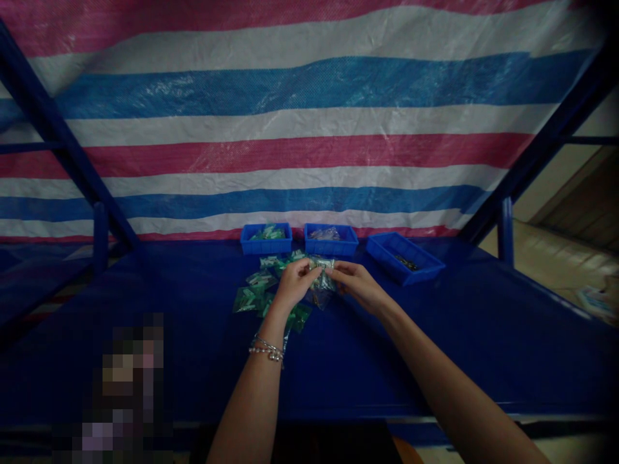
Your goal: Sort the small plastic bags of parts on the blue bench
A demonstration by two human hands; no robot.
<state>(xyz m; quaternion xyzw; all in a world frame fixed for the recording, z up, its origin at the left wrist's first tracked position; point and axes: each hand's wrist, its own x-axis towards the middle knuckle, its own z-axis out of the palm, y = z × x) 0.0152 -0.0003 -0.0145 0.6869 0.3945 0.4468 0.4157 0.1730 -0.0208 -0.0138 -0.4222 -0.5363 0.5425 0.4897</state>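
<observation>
Clear plastic shines a little between the two hands: it is a small clear bag, located over the middle part of the blue counter, at the right edge of a pile of green bags. The left hand has its fingers bent and nearly closed, with the thumb pressing on the left side of the bag. The right hand pinches the opposite side, its thumb and forefinger almost together and the other fingers curled beneath. Whether the bag also touches the things below, one cannot tell. On the left wrist there is a silvery bracelet. Pale, label-like pieces are seen within the green bags, but if they carry writing, it is too small and too dark to be read. Behind the hands stand three blue boxes: the left box contains greenish bags, the middle box contains clear plastic, and the right box, turned at an angle, contains small dark and yellowish pieces. Behind the counter hangs a striped sheet of red, white and blue.
</observation>
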